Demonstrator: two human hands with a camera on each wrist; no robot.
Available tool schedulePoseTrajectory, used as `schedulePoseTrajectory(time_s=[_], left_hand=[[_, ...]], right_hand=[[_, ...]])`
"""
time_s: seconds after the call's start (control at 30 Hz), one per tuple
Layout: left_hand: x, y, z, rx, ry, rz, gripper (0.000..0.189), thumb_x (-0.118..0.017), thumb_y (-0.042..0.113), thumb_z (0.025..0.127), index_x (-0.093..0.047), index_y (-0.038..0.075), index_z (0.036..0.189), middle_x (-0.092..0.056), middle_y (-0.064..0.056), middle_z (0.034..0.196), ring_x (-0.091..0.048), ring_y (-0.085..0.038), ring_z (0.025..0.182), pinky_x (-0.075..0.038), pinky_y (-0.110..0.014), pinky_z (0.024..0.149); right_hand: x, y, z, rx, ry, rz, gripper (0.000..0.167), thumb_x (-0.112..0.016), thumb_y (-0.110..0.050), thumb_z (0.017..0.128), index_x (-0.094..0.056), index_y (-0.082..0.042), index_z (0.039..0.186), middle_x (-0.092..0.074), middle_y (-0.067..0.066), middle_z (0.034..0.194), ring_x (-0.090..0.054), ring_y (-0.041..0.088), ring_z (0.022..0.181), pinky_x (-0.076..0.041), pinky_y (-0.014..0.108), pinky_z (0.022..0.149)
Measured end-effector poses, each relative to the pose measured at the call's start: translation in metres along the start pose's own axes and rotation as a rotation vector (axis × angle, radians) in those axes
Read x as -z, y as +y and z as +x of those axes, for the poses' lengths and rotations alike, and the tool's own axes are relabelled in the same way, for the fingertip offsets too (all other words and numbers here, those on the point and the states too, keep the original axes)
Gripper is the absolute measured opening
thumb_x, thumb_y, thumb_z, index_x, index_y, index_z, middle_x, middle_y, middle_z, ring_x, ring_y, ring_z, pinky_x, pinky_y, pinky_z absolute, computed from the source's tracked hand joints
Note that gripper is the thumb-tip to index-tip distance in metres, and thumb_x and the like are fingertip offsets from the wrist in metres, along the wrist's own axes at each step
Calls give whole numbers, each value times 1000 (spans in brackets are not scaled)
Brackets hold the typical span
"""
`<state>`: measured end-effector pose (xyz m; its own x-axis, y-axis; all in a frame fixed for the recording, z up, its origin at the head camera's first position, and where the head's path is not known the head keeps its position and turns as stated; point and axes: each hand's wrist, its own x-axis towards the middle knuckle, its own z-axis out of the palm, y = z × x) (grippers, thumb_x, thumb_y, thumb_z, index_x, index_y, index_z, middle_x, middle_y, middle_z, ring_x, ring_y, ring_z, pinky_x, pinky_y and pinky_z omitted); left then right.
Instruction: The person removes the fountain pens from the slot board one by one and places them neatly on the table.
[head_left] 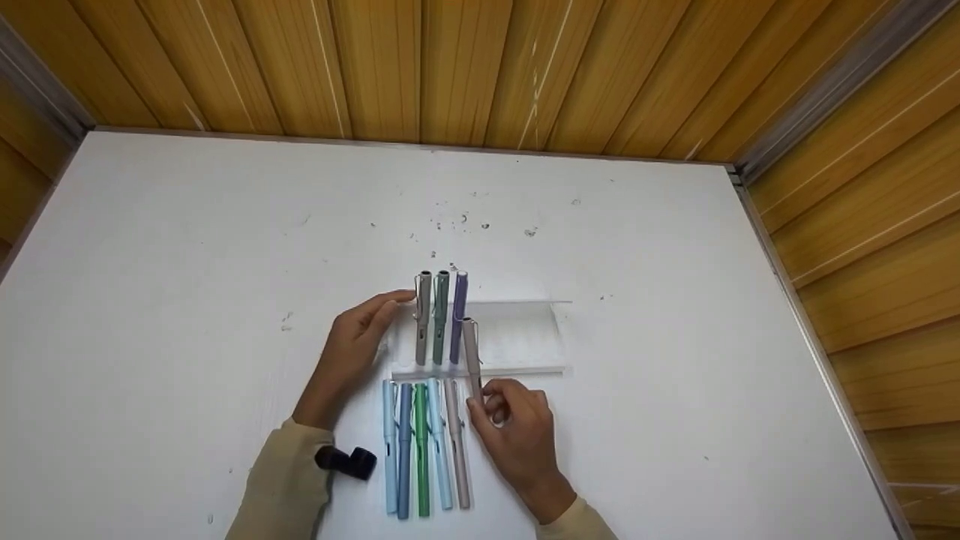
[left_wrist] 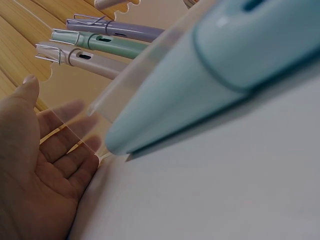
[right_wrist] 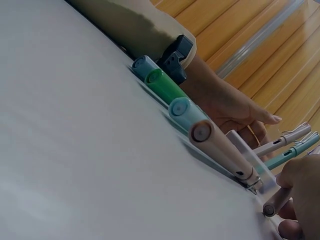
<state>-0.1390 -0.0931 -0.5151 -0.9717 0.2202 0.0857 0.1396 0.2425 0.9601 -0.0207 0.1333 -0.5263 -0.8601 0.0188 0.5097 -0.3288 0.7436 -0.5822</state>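
My right hand (head_left: 521, 435) pinches a greyish-beige pen (head_left: 472, 349) near its lower end, and the clip end overlaps the front edge of a clear pen stand (head_left: 517, 371). In the right wrist view, the flat end of this pen (right_wrist: 270, 209) pokes out between thumb and fingers. A beige-grey pen (head_left: 424, 315), a dark green pen (head_left: 440, 322) and a purple pen (head_left: 459, 300) lie side by side on the stand, clips up. At the stand's left side is my left hand (head_left: 356, 337), its fingers extended behind the clear panel in the left wrist view.
In front of the stand lies a row of pens: a light blue pen (head_left: 389, 465), a blue pen (head_left: 404, 465), a green pen (head_left: 422, 465), another light blue pen (head_left: 441, 465) and a beige pen (head_left: 458, 465). A black wrist device (head_left: 349, 463) sits by the left sleeve.
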Motion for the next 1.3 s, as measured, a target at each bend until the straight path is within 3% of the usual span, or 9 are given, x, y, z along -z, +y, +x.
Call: schedulePoseTrajectory(time_s=[0.4, 0.93, 1.07, 1.3], left_hand=[[-1, 0, 1, 3, 11, -27, 31, -51, 34, 106, -70, 22, 126, -66, 3, 132, -54, -17, 133, -40, -41, 115], [0, -1, 1, -29, 9, -4, 31, -50, 30, 107, -70, 18, 127, -67, 1, 132, -55, -19, 133, -40, -42, 114], [-1, 0, 1, -27, 6, -5, 32, -50, 31, 107, -70, 18, 127, -66, 1, 133, -54, -19, 133, -40, -42, 115], [0, 0, 0, 3, 7, 2, 32, -49, 36, 107, -70, 22, 128, -65, 4, 135, -52, -18, 135, -39, -42, 116]], right_hand=[[3, -6, -6, -64, -26, 4, 24, -85, -9, 79, -65, -10, 91, -60, -12, 66, -53, -1, 59, -36, 22, 61], [18, -33, -44, -213, -88, -46, 24, -86, -16, 78, -64, -18, 85, -52, -19, 64, -44, -3, 62, -33, 20, 62], [21, -36, -55, -206, -66, -75, 26, -88, -16, 74, -64, -17, 83, -51, -20, 61, -40, -4, 62, -31, 19, 59], [20, -33, -64, -122, -6, -92, 26, -88, -14, 70, -64, -17, 80, -50, -20, 58, -37, -6, 60, -30, 18, 58]])
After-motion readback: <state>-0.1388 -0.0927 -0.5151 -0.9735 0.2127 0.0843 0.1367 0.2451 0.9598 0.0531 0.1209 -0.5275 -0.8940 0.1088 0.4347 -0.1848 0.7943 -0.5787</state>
